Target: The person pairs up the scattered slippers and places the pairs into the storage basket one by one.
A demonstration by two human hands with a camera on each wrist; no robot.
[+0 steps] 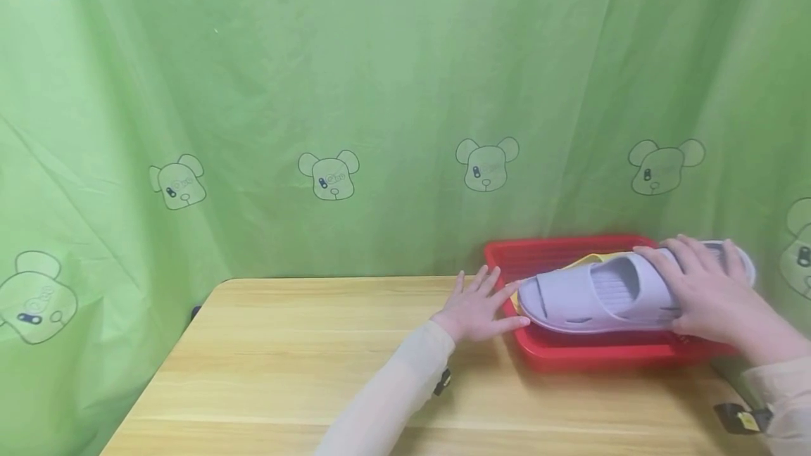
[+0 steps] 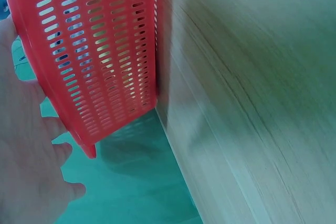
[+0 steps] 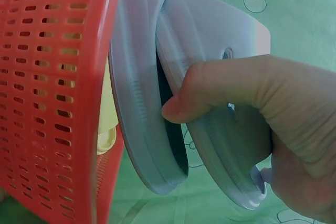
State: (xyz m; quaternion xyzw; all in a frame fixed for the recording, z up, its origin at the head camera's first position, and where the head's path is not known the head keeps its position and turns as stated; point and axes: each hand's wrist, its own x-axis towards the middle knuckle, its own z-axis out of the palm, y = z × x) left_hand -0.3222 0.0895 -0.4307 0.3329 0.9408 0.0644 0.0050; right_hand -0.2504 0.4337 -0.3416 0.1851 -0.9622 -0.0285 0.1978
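Observation:
A red slotted basket (image 1: 589, 359) stands at the table's right side, with a lavender-grey slipper (image 1: 564, 298) lying over its top. My right hand (image 1: 712, 294) grips that slipper near its right end. In the right wrist view, the thumb lies along the side of the gripped slipper (image 3: 207, 35), and a second matching slipper (image 3: 136, 77) lies against it, closer to the basket. Something yellow (image 1: 592, 259) shows beneath the slippers; most of it is hidden. My left hand (image 1: 475, 312), fingers spread, is at the basket's left rim (image 2: 26, 35); whether it presses on the rim I cannot tell.
The wood-grain table (image 1: 317, 350) extends left from the basket. Behind it hangs a green curtain (image 1: 393, 90) printed with bear heads. Small dark devices are on both wrists, one (image 1: 738, 419) near the table's right edge.

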